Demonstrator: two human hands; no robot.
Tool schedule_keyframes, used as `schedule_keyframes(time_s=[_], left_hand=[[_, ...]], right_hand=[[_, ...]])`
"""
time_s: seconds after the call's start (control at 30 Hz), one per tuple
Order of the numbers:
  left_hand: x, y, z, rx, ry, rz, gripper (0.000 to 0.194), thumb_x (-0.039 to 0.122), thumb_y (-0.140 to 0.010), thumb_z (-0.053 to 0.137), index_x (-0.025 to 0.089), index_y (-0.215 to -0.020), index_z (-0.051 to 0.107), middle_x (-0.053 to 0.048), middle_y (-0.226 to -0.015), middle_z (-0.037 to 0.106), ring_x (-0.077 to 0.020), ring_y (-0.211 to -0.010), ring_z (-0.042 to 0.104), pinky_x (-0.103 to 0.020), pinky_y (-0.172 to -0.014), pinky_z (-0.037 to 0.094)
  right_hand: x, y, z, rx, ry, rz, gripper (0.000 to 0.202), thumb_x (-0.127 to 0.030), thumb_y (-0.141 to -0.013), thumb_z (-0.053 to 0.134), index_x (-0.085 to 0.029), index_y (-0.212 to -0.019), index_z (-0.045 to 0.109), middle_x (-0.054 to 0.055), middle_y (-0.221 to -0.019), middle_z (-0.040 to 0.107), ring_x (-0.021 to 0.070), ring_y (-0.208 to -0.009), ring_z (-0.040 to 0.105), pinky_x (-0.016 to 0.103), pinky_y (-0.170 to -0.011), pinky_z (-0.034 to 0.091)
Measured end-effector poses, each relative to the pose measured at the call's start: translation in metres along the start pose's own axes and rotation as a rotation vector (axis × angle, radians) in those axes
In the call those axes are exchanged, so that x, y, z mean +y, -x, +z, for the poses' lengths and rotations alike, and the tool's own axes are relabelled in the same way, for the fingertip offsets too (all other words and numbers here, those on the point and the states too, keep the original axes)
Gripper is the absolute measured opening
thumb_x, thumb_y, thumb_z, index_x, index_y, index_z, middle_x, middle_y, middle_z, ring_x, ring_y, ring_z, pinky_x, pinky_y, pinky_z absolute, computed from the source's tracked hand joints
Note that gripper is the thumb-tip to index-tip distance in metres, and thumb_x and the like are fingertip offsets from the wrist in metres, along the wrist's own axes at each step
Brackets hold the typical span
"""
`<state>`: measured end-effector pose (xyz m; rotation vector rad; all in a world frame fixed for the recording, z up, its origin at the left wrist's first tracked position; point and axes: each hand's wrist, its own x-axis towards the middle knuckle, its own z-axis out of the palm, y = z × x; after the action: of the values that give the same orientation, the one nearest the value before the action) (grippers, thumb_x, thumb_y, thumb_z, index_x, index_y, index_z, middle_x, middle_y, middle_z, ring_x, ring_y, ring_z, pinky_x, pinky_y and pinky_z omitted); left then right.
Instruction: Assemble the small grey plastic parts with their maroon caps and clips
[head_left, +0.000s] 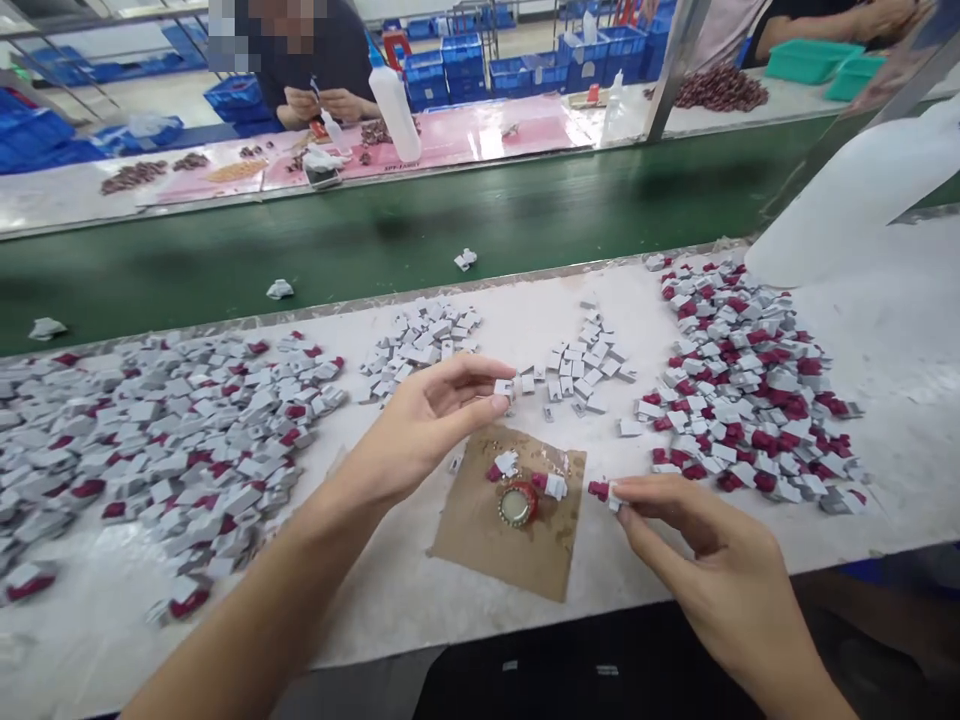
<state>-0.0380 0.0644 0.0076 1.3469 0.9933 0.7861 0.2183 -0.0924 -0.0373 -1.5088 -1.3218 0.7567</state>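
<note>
My left hand [435, 405] pinches a small light-grey plastic block [504, 388] between thumb and fingertips, above the far edge of a brown cardboard sheet [487, 560]. Just right of that sheet, my right hand [697, 545] is closed on a small grey-and-dark-red plastic piece [600, 490], its red end pointing left. On the cardboard lies a bottle cap [516, 505] with a red rim. A grey-and-red piece [551, 486] lies beside the cap, and another piece [504, 464] lies behind it. Loose grey blocks [585, 365] lie beyond my hands.
Heaps of grey-and-red pieces spread on the left [180, 430] and right [750, 380]. A large white bottle [847, 200] stands at right. Behind the table runs a green conveyor belt [375, 235] bearing a few pieces. Across it, a person [315, 70] handles small parts.
</note>
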Motion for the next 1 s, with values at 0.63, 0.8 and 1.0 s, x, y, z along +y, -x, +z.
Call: schedule_keyframes(time_s=[0.63, 0.8, 1.0], left_hand=[[-0.006, 0.036, 0.014, 0.042, 0.149, -0.061, 0.026, 0.034, -0.101, 0.092, 0.019, -0.119, 0.082, -0.007, -0.101, 0.088, -0.0212, -0.095, 0.085, -0.031, -0.088, 0.07], [-0.002, 0.03, 0.037, -0.034, 0.257, -0.082, 0.026, 0.033, -0.1, 0.092, 0.019, -0.118, 0.08, -0.009, -0.112, 0.089, -0.0256, -0.107, 0.086, -0.037, -0.097, 0.072], [-0.005, 0.024, 0.051, -0.092, 0.338, -0.067, 0.031, 0.034, -0.097, 0.095, 0.017, -0.119, 0.081, -0.011, -0.119, 0.089, -0.0291, -0.114, 0.086, -0.041, -0.104, 0.071]], right_hand=[[-0.038, -0.02, 0.032, -0.152, -0.249, -0.053, 0.016, -0.02, -0.101, 0.085, -0.033, -0.107, 0.092, 0.001, -0.105, 0.092, 0.0229, -0.1, 0.089, 0.031, -0.089, 0.075], [-0.031, -0.044, 0.026, -0.032, -0.602, 0.145, 0.011, -0.032, -0.098, 0.094, -0.037, -0.107, 0.093, 0.0, -0.114, 0.093, 0.0245, -0.112, 0.09, 0.034, -0.098, 0.075], [-0.027, -0.055, 0.026, -0.007, -0.658, 0.218, 0.016, -0.041, -0.09, 0.101, -0.033, -0.102, 0.095, 0.001, -0.105, 0.093, 0.0203, -0.101, 0.089, 0.03, -0.094, 0.073]])
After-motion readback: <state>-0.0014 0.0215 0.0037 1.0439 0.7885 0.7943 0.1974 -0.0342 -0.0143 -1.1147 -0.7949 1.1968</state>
